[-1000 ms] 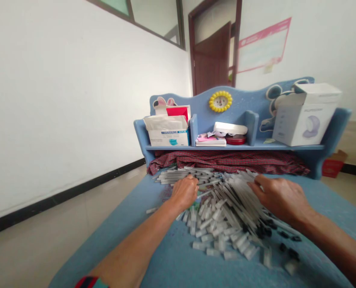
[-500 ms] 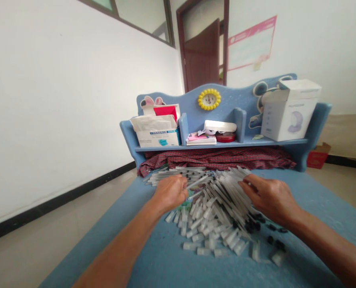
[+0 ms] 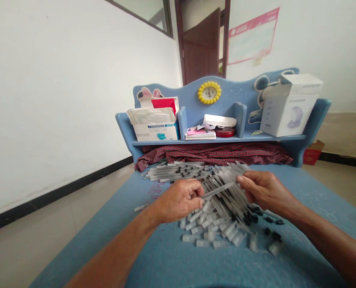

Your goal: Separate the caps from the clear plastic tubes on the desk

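A slim translucent pen barrel (image 3: 220, 190) spans the gap between my two hands above the pile. My left hand (image 3: 182, 200) is closed on its near left end, thumb and fingers pinched together. Its far right end is pinched by my right hand (image 3: 263, 190). Beneath lies a slanting heap of similar barrels (image 3: 230, 204), with small black plugs (image 3: 253, 216) at its lower right. Clear pen caps (image 3: 208, 234) are scattered in front of the heap. Behind my left hand, pens with black parts (image 3: 178, 172) lie in a flatter pile.
The blue table (image 3: 172, 256) has a raised shelf at its back. On it stand a mask box (image 3: 157, 130), a red round tin (image 3: 225, 133) and a white carton (image 3: 289, 108). A checked cloth (image 3: 214, 153) is bunched beneath the shelf. One cap (image 3: 140, 207) lies apart at the left.
My left hand has moved right and slightly nearer. My right hand has taken hold of the barrel's far end, so the barrel now stretches between both hands. The view has tilted slightly.
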Tool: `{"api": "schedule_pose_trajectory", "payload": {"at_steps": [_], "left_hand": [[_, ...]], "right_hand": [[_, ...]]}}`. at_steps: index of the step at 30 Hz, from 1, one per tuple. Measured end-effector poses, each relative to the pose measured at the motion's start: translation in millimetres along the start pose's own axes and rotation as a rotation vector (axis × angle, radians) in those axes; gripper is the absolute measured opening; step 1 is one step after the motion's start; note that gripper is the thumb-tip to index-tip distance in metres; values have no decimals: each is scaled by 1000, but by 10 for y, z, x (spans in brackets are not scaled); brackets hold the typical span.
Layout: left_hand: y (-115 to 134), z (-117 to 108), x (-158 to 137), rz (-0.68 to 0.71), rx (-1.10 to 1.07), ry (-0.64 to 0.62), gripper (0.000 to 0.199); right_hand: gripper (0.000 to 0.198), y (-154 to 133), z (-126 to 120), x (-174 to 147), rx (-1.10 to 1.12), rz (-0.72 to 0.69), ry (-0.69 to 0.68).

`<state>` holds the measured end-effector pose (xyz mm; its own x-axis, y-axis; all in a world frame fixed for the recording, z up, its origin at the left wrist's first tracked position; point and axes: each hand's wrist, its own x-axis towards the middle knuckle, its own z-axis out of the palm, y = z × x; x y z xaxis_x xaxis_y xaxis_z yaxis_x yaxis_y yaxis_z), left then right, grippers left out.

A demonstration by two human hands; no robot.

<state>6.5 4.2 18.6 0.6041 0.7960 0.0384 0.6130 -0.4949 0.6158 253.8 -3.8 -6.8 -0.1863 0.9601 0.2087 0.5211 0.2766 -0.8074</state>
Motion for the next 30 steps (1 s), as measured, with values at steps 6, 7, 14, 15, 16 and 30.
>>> {"api": "schedule_pose_trajectory", "payload": {"at_steps": [6,7,14,15,16,30], "left_hand": [[44,40,10,-5,-33,-39,14],[52,43,13,12,-10,-26,16],[47,19,21,63,3,-48,24],[51,14,20,63,7,-40,24],[56,11,18,62,11,-33,24],[9,44,26,21,-22,-40,24]], "right_hand": [[44,-81,-31,-39,239,48,-148],[44,-81,-42,-43,276,35,-171],[35,-33,-90,-14,332,-42,-259],[35,-31,-84,-11,303,-43,-247],[36,-30,-76,-10,276,-35,-234],[40,-69,-30,-34,175,52,-219]]}}
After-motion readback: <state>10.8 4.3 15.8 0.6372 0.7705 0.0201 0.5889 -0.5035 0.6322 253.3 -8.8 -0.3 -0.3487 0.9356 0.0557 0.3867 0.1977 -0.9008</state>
